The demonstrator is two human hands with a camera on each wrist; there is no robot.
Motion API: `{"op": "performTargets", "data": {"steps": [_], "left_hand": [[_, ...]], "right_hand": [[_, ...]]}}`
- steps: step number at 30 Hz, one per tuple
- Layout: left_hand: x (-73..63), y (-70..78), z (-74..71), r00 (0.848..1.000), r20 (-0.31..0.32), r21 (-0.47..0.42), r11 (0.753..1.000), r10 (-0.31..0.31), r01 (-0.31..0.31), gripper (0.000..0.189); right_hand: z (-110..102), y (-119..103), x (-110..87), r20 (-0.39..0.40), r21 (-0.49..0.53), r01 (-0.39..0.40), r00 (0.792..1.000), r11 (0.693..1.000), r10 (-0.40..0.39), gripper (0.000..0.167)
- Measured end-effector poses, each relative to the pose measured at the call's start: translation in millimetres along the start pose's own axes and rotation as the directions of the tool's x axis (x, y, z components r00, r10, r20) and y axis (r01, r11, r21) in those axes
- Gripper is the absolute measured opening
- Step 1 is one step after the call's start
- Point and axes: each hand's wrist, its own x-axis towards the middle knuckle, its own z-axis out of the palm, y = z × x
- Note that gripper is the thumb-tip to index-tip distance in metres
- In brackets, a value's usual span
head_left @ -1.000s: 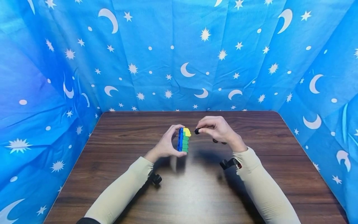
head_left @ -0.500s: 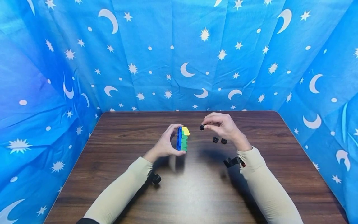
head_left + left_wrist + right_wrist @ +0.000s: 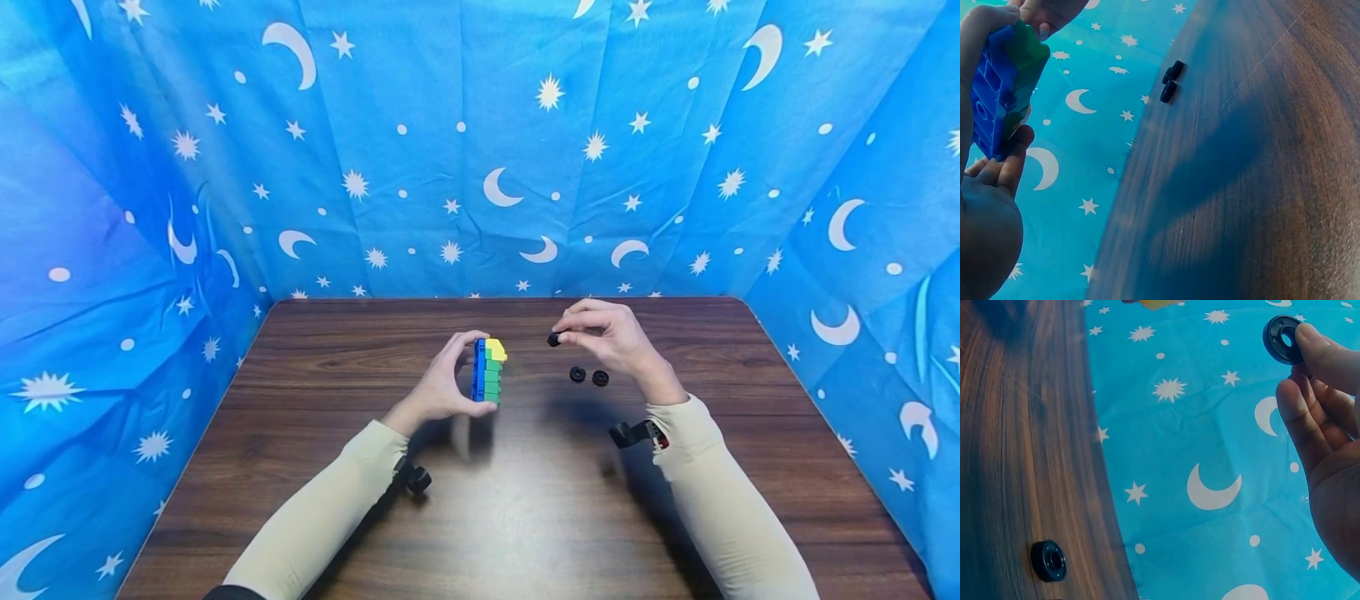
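My left hand holds a block toy above the table, fingers at its far end and thumb at its near end. It has a long blue base, a row of green bricks and a yellow sloped brick at the far end. In the left wrist view, the ribbed blue underside shows. Between thumb and fingertips, my right hand pinches a small black toy wheel, raised to the right of the toy. The right wrist view shows the wheel as a ring with a central hole.
Two more black toy wheels lie side by side on the brown wooden table, just below my right hand. A blue cloth with white moons and stars hangs behind the table and along both sides.
My right hand has drawn the pinched wheel to the right, away from the block toy, uncovering the two wheels on the table. My left hand has shifted very slightly left with the toy.
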Motion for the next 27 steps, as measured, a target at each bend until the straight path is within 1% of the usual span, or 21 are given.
{"op": "performTargets", "data": {"steps": [3,7,11,15,18,20,25,27], "left_hand": [[-0.3,-0.2,-0.4,1.000,0.000,-0.006,1.000,-0.001,0.001,0.093],[-0.6,-0.2,-1.2,1.000,-0.007,0.001,1.000,-0.019,0.019,0.092],[-0.8,-0.1,-1.3,1.000,-0.010,0.008,1.000,-0.030,0.030,0.091],[-1.5,-0.7,-0.4,1.000,-0.015,0.004,1.000,-0.001,0.001,0.091],[-1.2,-3.5,0.7,0.999,-0.029,-0.002,1.000,0.016,-0.016,0.091],[0.0,-16.5,2.6,0.999,-0.047,0.013,1.000,0.027,-0.026,0.093],[3.5,-48.6,6.3,0.996,-0.077,0.044,0.998,0.038,-0.034,0.096],[3.7,-50.0,6.5,0.997,-0.075,0.041,0.999,0.034,-0.031,0.096]], "right_hand": [[-2,1,-2.3,-0.004,-0.021,-0.022,1.000,1.000,0.022,0.017],[-6,3,-4.8,-0.010,-0.055,-0.048,0.999,0.997,0.047,0.016],[-8,3,-6.2,-0.017,-0.075,-0.056,0.998,0.996,0.055,0.015],[-9,3,-8.6,-0.017,-0.096,-0.072,0.997,0.993,0.071,0.014],[-10,4,-12.1,-0.014,-0.113,-0.102,0.995,0.988,0.101,0.013],[-11,6,-14.9,-0.013,-0.128,-0.118,0.993,0.985,0.118,0.013],[-15,39,-30.4,-0.009,-0.158,-0.172,0.985,0.972,0.172,0.014],[-17,52,-36.1,-0.003,-0.174,-0.196,0.980,0.965,0.198,0.013]]}}
